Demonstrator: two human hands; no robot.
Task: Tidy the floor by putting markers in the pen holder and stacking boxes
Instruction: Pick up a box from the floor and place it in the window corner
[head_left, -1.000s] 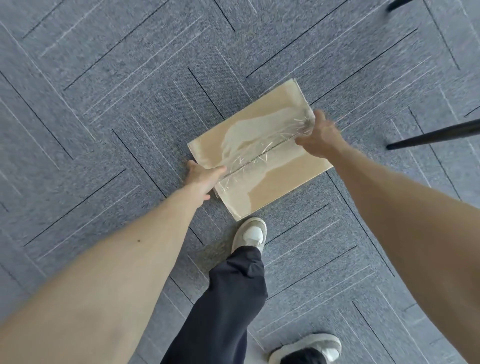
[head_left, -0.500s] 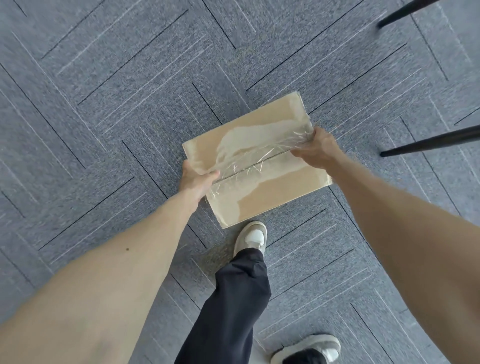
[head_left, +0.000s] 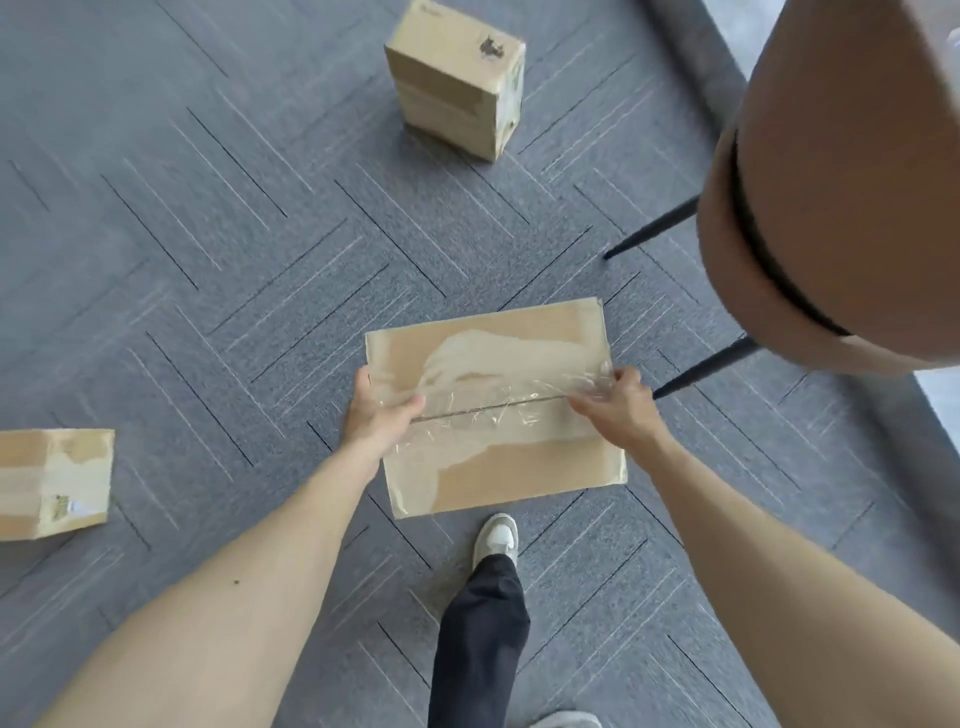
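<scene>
Box (head_left: 498, 405) between both gripping hands (head_left: 382, 415)

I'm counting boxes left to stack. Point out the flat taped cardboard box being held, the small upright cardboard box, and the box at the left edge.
Flat taped cardboard box (head_left: 519, 467), head view, bare lower flap.
Small upright cardboard box (head_left: 457, 47), head view, top face.
Left-edge cardboard box (head_left: 52, 483), head view, top face.

Held box (head_left: 498, 467): matt brown cardboard, its top seam covered with glossy, wrinkled clear plastic tape, paler patches where the paper surface looks torn away. Far box (head_left: 457, 78) and left box (head_left: 52, 483): matt cardboard with tape strips. Floor (head_left: 208, 260): grey, coarse-textured carpet tiles; chair (head_left: 831, 182) in smooth tan upholstery on thin black matt legs.
</scene>
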